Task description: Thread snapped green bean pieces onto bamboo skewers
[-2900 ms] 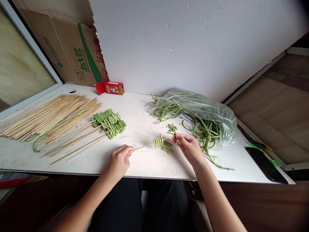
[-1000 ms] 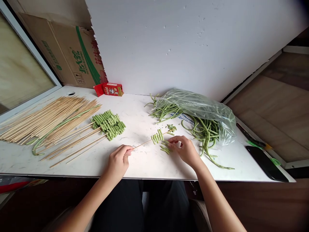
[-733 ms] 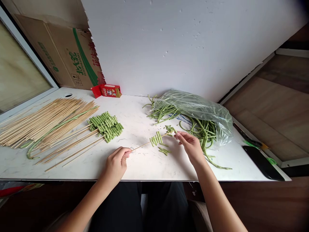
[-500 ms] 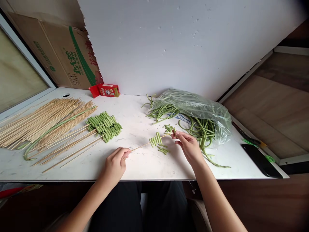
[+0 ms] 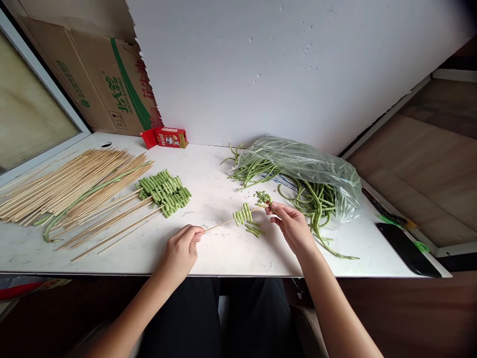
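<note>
My left hand [image 5: 183, 247] is closed in a pinch on the near end of a thin bamboo skewer [image 5: 219, 225]. Several short pieces of green bean [image 5: 242, 215] sit threaded crosswise along the skewer's far half. At the skewer's tip, my right hand [image 5: 288, 221] pinches another cut bean piece [image 5: 269, 201], its fingertips partly covering it. A few loose bean pieces [image 5: 254, 229] lie on the table just below the skewer. Small bean trimmings [image 5: 263, 196] lie behind the tip.
Left lie a large spread of bare skewers [image 5: 74, 186] and a stack of filled bean skewers [image 5: 166, 191]. A plastic bag [image 5: 301, 159] of long beans [image 5: 320, 199] stands back right. A red box [image 5: 171, 137], black phone [image 5: 408, 248] and white table [image 5: 212, 174] also show.
The view has shifted slightly, moving the scene a little to the right. Both hands keep nearly the same pose, with the skewer and bean piece still held.
</note>
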A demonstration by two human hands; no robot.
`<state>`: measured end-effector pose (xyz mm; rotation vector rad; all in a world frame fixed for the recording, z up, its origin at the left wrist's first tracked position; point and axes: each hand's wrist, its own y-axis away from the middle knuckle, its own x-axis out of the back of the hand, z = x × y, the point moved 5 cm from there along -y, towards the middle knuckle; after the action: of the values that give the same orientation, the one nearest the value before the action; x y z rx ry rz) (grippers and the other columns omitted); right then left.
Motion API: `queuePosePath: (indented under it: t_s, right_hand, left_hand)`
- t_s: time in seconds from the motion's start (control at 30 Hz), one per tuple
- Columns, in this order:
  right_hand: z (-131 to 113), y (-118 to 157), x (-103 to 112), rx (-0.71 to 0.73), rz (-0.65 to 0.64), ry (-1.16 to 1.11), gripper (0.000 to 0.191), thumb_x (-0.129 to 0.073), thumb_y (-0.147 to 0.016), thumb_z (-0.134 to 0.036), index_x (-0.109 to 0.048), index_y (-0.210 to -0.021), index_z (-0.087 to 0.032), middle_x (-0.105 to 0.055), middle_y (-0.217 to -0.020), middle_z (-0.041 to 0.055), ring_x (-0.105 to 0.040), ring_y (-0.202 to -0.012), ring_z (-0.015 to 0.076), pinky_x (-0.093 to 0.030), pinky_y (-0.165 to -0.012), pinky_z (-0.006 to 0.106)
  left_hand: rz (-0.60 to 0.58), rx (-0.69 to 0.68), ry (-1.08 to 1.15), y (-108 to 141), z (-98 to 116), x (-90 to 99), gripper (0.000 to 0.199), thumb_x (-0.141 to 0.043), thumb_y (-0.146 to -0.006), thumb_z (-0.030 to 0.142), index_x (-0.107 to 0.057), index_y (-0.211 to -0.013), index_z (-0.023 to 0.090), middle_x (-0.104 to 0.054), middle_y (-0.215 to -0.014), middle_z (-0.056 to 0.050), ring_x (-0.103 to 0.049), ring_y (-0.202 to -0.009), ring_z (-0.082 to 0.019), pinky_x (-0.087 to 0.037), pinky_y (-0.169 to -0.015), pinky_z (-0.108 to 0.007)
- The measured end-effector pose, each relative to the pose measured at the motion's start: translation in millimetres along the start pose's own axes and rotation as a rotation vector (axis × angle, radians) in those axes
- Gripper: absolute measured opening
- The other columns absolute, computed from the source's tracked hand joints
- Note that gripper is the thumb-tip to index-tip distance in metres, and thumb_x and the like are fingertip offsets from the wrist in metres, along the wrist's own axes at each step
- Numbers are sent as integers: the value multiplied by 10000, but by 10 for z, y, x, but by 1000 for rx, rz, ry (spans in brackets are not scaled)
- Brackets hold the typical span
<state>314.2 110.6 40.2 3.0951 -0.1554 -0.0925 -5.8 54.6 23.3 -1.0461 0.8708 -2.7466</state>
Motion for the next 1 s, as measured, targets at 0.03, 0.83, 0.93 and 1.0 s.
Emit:
queuePosePath:
  t_s: [0.03, 0.83, 0.93, 1.0]
  right_hand:
    - [2, -1, 3, 3, -1, 0, 315, -828, -844, -549, -853, -919, -244, -769, -960, 72, -656, -926, 217, -491, -733, 318]
    - [7, 3, 19, 41, 70, 64, 304, -905, -752, -536, -864, -845, -249, -774, -854, 70, -648, -801, 224, -515, -715, 380]
    - [38, 0, 21, 40, 63, 57, 289, -902, -765, -530, -860, -841, -255, -773, -857, 64, -630, -764, 208, -513, -726, 383]
    - [55, -2, 26, 43, 59, 65, 288, -895, -774, -535, -860, -849, -259, -778, -871, 63, -625, -750, 205, -516, -731, 388]
  left_hand:
    - [-2, 1, 2, 2, -4, -3, 252, -454, -1011, 100, -685, -980, 197, -747, -858, -38, -729, -751, -163, -574, -703, -256]
    - [5, -27, -9, -7, -1, 8, 370, -413, -842, -47, -688, -920, 187, -738, -818, -31, -727, -729, -166, -565, -677, -251]
    - [0, -23, -8, -6, -6, 7, 384, -406, -824, -55, -688, -920, 188, -738, -817, -31, -728, -729, -170, -566, -674, -255]
    - [-10, -13, -7, 0, -19, -1, 379, -413, -825, -48, -689, -925, 192, -741, -822, -32, -730, -735, -172, -570, -678, -258]
